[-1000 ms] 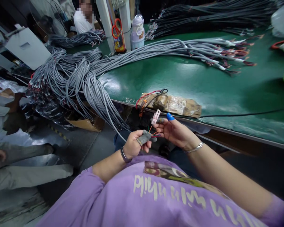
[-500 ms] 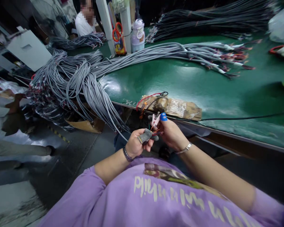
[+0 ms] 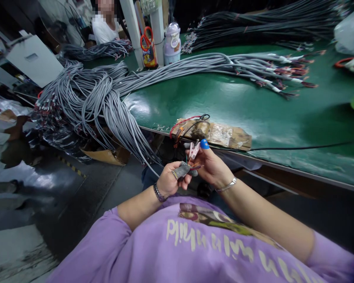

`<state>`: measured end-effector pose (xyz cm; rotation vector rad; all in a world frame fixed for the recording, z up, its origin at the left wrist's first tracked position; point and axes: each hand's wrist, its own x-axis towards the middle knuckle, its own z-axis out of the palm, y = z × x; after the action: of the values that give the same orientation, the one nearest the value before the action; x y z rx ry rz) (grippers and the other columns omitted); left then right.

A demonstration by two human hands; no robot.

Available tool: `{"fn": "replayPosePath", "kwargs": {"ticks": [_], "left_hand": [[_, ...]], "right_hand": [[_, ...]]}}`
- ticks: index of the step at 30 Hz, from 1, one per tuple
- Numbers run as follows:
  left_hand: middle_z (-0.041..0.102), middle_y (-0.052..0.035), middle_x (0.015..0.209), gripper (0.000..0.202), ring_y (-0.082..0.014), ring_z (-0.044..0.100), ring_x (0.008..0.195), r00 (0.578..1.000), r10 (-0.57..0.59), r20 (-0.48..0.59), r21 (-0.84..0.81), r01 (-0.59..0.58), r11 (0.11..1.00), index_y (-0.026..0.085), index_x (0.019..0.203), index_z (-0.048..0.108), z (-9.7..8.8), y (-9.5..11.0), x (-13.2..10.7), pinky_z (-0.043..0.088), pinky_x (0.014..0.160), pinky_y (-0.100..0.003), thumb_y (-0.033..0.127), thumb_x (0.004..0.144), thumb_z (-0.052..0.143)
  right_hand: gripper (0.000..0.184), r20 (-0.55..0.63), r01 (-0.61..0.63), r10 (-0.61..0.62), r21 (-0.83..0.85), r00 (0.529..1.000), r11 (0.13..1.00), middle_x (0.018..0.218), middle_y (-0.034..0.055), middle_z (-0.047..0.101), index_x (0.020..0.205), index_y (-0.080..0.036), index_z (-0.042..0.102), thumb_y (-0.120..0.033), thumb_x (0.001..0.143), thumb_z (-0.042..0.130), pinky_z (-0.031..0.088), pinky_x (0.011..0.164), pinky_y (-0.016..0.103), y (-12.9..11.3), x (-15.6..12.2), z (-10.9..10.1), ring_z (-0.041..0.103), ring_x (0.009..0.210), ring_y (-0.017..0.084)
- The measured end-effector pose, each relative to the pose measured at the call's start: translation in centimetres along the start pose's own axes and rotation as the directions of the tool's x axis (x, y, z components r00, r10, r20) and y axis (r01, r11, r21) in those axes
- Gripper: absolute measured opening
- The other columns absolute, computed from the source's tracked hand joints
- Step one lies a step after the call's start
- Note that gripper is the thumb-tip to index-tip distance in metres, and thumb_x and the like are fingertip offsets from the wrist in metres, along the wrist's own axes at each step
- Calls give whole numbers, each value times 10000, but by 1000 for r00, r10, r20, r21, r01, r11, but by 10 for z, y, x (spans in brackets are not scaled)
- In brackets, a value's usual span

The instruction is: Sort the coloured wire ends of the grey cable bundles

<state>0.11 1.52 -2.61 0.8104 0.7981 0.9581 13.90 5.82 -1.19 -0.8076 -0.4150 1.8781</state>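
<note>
My left hand (image 3: 171,180) is closed around the end of a grey cable (image 3: 153,170), wearing grey finger covers on its thumb and a fingertip. Thin coloured wires (image 3: 196,167) fan out of that end toward the right hand. My right hand (image 3: 214,167), a blue cover on its thumb, pinches a small pale pink V-shaped clip (image 3: 194,150) right above the wires. Whether the clip touches a wire I cannot tell. Just beyond the hands, a taped wooden board (image 3: 224,135) with red and black leads (image 3: 183,129) lies along the table edge.
Grey cables (image 3: 100,94) heap on the green table (image 3: 283,122) and hang over its edge at left. Black cables (image 3: 262,25) lie behind. A purple bottle (image 3: 172,43) and orange-handled scissors (image 3: 146,37) stand by a post. A co-worker (image 3: 104,25) is at the far side.
Both hands stay nearly in place; the right hand and the clip have shifted very slightly. At the left, a person's leg has moved back toward the left.
</note>
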Motion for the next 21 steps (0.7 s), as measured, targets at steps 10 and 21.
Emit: {"fn": "replayPosePath", "kwargs": {"ticks": [10, 21], "left_hand": [[584, 2, 503, 418, -74, 458, 319, 995, -68, 76, -5, 69, 998, 111, 744, 654, -7, 1, -10, 268, 305, -192, 520, 712, 732], [530, 4, 464, 240, -70, 376, 314, 957, -145, 250, -273, 213, 938, 120, 696, 632, -2, 11, 0, 221, 320, -200, 337, 693, 735]], "right_hand": [[264, 63, -4, 11, -110, 998, 994, 766, 16, 698, 811, -206, 687, -470, 801, 680, 490, 557, 228, -9, -7, -3, 591, 600, 115], [443, 69, 38, -29, -136, 997, 990, 787, 39, 712, 763, -184, 688, -627, 758, 675, 494, 525, 237, -4, 0, -6, 586, 578, 108]]}}
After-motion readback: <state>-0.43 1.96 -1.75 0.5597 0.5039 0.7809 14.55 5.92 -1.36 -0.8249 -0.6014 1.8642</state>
